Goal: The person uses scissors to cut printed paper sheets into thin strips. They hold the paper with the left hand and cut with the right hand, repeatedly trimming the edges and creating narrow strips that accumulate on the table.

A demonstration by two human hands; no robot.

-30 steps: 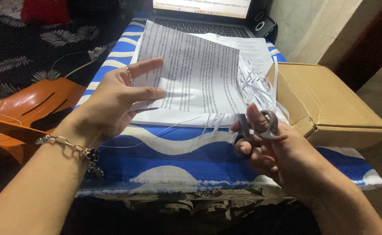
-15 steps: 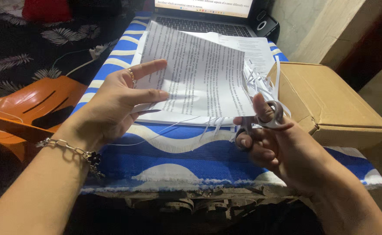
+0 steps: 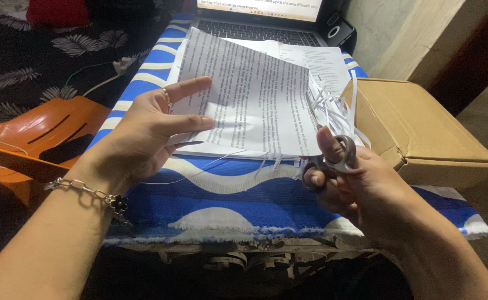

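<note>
The left hand [image 3: 149,130] pinches the printed sheet [image 3: 249,100] at its 9 o'clock edge, thumb on top and fingers spread behind it, holding it tilted above the table. The right hand [image 3: 346,186] is closed through the loops of the grey scissors [image 3: 333,158], thumb in the upper loop, at the sheet's 5 o'clock corner. The blades are hidden behind the paper, so whether they are parted cannot be told.

Risks:
- The sheet is held at one edge only. It may sag or twist at the blades, and the cut would wander or tear.
- The cut strips [image 3: 333,108] hang at the sheet's 3 o'clock edge, close to the scissors. They may catch in the blades.
- The left fingertips lie well apart from the scissors. The hazard grows if the cut line runs toward 9 o'clock.

Clearances:
- The cardboard box [image 3: 421,133] stands just beside the right hand at 3 o'clock and limits outward travel.
- The laptop [image 3: 260,25] closes the 12 o'clock side, with a paper stack [image 3: 321,64] lying under the sheet.
- The blue-and-white cloth [image 3: 227,200] shows bare room at 6 o'clock, up to the table edge.
- An orange chair [image 3: 38,139] stands at 9 o'clock, off the table.
</note>
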